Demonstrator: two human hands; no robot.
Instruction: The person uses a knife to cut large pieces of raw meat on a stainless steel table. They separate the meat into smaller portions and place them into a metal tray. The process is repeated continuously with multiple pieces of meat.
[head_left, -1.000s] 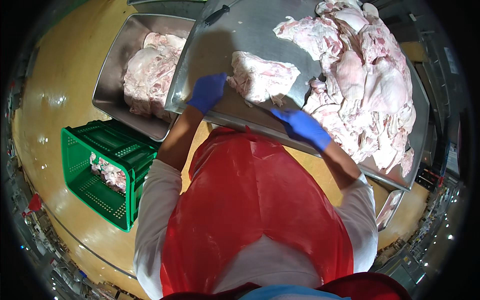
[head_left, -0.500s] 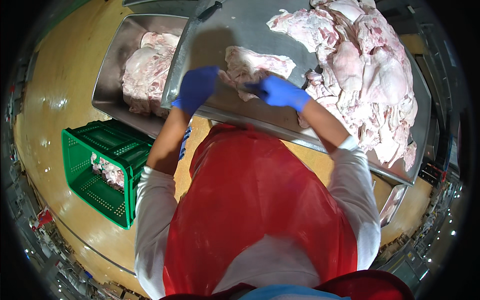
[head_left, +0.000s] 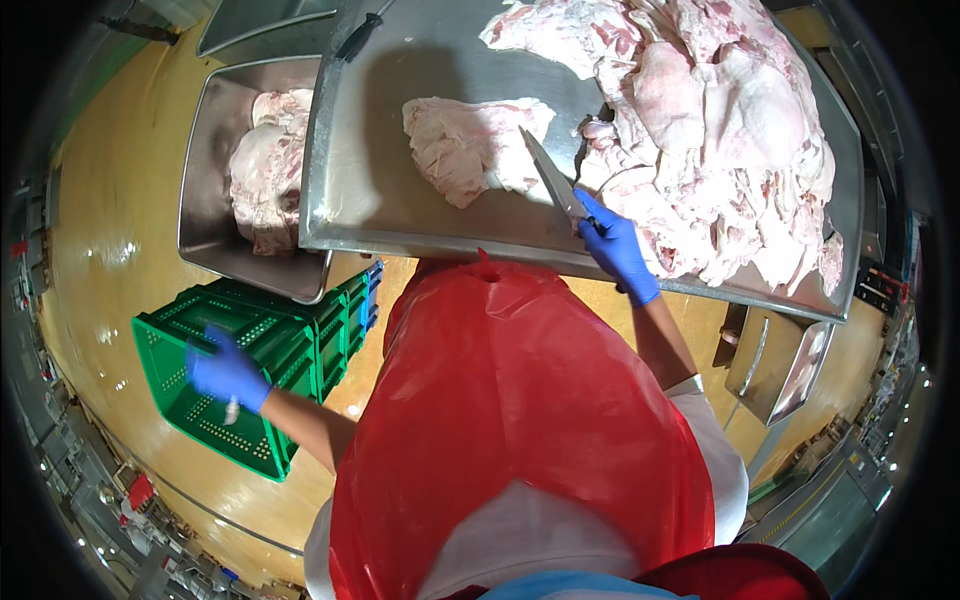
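My right hand [head_left: 618, 250], in a blue glove, is closed round the handle of a knife [head_left: 552, 172]. The blade points up and left, its tip by the right edge of a flat piece of pale, fatty meat with skin [head_left: 465, 140] on the steel table [head_left: 370, 215]. My left hand [head_left: 225, 370], gloved in blue and blurred, is over the mouth of a green crate [head_left: 225, 305] at lower left. Its fingers look apart. Just below it shows a small whitish scrap [head_left: 232, 410]; whether it is falling or lying is unclear.
A large heap of meat [head_left: 720, 150] covers the table's right side. A dark-handled tool [head_left: 358, 38] lies at the far left edge. Left of the table, a steel bin [head_left: 205, 200] holds more meat [head_left: 268, 165]. Another steel container [head_left: 770, 365] stands below right.
My left hand has left the meat and swung down left over the green crate. My right hand has drawn back toward the table's front edge, with the knife now in plain sight.
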